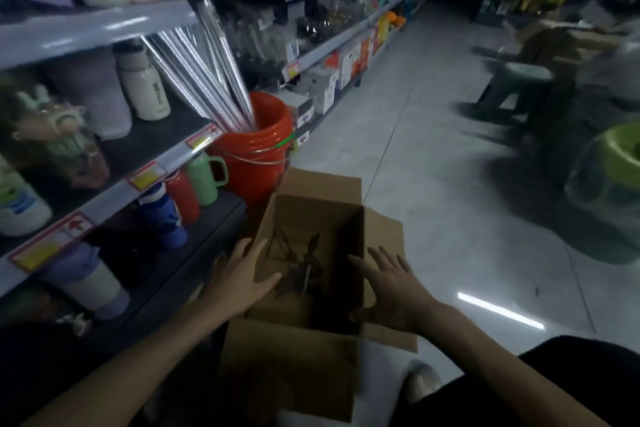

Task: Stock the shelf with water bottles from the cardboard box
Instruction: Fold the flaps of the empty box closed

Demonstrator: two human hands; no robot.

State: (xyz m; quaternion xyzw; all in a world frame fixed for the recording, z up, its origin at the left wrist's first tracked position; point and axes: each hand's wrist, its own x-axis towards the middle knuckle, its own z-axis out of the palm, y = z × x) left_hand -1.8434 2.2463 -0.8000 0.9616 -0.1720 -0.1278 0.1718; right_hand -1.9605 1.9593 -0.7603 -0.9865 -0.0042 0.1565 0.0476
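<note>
An open cardboard box [313, 215] stands on the floor in front of me, its flaps folded out. Inside I see only dark scraps on its bottom, no bottle. My left hand [242, 274] is spread at the box's left wall, fingers straight, holding nothing. My right hand [391, 288] hovers over the box's right edge, fingers spread, also holding nothing. On the shelf [114, 191] to my left stand bottles: a blue one [166, 215], a red one [185, 196], a green mug-shaped one [204, 178] and a white-and-purple one [93, 284].
A red bucket [256, 159] holding silver rolls stands just beyond the box against the shelf. The tiled aisle floor [433, 149] runs ahead. A grey stool [516, 87] and a green tub [613, 163] are at the right. My dark-clothed knee [571, 367] is at the lower right.
</note>
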